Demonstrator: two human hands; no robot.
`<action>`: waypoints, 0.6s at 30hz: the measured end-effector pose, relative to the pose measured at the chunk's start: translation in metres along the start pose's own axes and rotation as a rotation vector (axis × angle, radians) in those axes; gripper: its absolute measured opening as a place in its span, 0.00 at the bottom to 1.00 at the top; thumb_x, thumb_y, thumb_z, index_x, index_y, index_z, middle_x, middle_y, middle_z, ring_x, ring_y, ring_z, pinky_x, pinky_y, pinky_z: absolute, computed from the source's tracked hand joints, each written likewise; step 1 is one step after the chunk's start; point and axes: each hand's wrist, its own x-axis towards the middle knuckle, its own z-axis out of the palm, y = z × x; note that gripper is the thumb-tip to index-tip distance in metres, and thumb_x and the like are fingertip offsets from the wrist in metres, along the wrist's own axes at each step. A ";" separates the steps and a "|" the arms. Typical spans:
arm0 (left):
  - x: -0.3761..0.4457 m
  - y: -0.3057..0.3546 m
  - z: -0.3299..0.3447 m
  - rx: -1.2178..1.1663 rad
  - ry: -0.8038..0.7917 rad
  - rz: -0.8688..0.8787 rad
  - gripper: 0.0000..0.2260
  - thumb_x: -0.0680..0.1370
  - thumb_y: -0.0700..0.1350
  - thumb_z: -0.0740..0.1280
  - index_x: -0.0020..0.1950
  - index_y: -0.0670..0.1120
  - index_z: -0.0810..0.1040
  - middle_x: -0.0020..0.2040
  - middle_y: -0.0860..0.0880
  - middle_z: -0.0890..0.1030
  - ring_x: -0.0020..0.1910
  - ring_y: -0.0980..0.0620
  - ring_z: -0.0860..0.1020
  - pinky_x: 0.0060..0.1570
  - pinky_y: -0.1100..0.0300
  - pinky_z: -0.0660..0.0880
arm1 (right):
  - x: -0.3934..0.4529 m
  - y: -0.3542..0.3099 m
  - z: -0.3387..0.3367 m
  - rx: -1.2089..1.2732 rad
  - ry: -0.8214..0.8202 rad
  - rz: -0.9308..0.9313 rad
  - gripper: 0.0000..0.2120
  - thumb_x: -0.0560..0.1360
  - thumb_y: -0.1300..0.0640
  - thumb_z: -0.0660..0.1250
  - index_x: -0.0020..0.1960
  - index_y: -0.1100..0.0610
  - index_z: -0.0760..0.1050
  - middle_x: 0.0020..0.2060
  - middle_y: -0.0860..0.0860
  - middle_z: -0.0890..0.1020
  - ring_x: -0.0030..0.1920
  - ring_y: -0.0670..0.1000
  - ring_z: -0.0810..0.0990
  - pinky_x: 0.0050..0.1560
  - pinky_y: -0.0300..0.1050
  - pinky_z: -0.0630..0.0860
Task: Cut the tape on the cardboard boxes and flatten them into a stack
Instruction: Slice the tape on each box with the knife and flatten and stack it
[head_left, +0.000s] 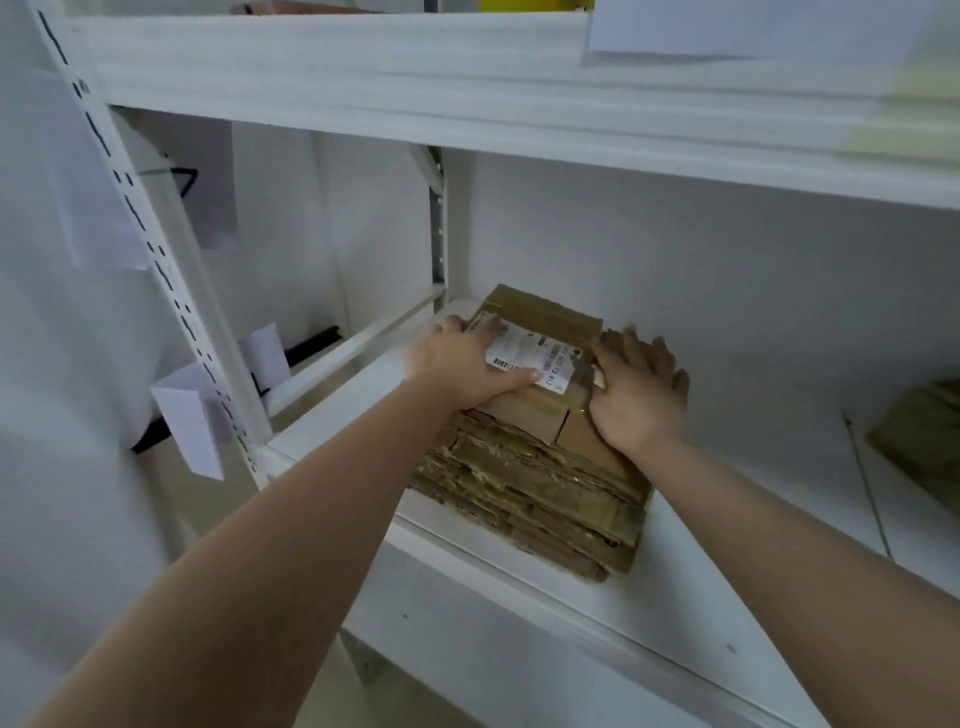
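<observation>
We see both hands laid flat on top of a stack of flattened cardboard boxes (535, 483) in the centre of the frame, sitting on a white shelf (727, 525) near its left end. The left hand (457, 364) has its fingers straight and spread over the left edge of the top sheet, thumb lying across a white shipping label (530, 353). The right hand (641, 387) is likewise flat with straight fingers, pressing the right side; neither grips anything. We judge the palms are pushing down to square the top piece and keep the springy cardboard from lifting.

The label shows a barcode and small print; we can make out digits that look like "13 817", though upside down and blurred, so we cannot be sure. No brand is legible. A strip of clear tape (584, 384) glints between the hands. At the right edge of the frame another brown cardboard item (924, 436) lies well apart.
</observation>
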 end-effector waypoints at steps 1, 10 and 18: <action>0.001 -0.001 0.004 0.042 -0.020 0.029 0.42 0.68 0.78 0.53 0.77 0.58 0.56 0.75 0.42 0.62 0.72 0.38 0.62 0.65 0.44 0.65 | -0.001 0.002 0.008 0.010 -0.024 0.008 0.26 0.79 0.47 0.53 0.76 0.44 0.52 0.77 0.50 0.51 0.76 0.60 0.46 0.73 0.64 0.49; 0.009 0.007 0.042 0.061 -0.113 0.258 0.28 0.81 0.63 0.46 0.79 0.58 0.45 0.80 0.48 0.43 0.78 0.46 0.40 0.73 0.41 0.39 | 0.002 0.007 0.037 -0.004 -0.069 0.055 0.28 0.77 0.50 0.55 0.76 0.46 0.53 0.76 0.52 0.56 0.74 0.63 0.52 0.70 0.66 0.54; 0.012 -0.002 0.060 -0.082 -0.129 0.242 0.33 0.76 0.71 0.47 0.78 0.62 0.44 0.79 0.51 0.42 0.78 0.49 0.40 0.74 0.43 0.42 | 0.005 0.005 0.044 0.000 -0.056 0.058 0.28 0.77 0.47 0.53 0.76 0.44 0.53 0.76 0.52 0.57 0.75 0.61 0.52 0.71 0.65 0.52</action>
